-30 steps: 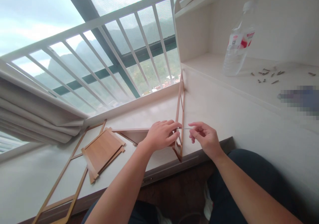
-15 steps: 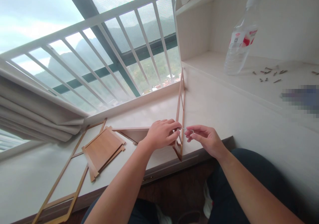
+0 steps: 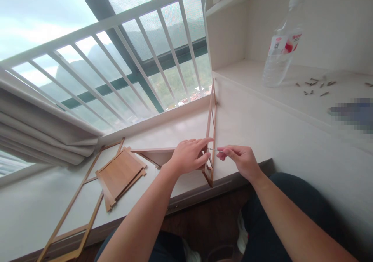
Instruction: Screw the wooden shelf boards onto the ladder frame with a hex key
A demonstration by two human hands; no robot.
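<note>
An upright thin wooden frame (image 3: 211,114) stands on edge on the pale desk (image 3: 256,137), joined to a flat wooden panel (image 3: 154,155) behind my hand. My left hand (image 3: 189,155) grips the frame near its lower end, the forefinger stretched along the top. My right hand (image 3: 240,159) pinches a small thin metal tool (image 3: 217,150), its tip touching the frame just beside my left fingers. What the tip meets is hidden by the fingers.
Flat wooden panels (image 3: 119,172) and a long open frame (image 3: 72,215) lie on the desk at left. A clear water bottle (image 3: 281,44) and several loose screws (image 3: 314,86) sit on the raised shelf at right. A white window railing (image 3: 131,60) runs behind.
My right hand has moved left, bringing the metal tool closer to the frame. My left forefinger has straightened over the frame's edge.
</note>
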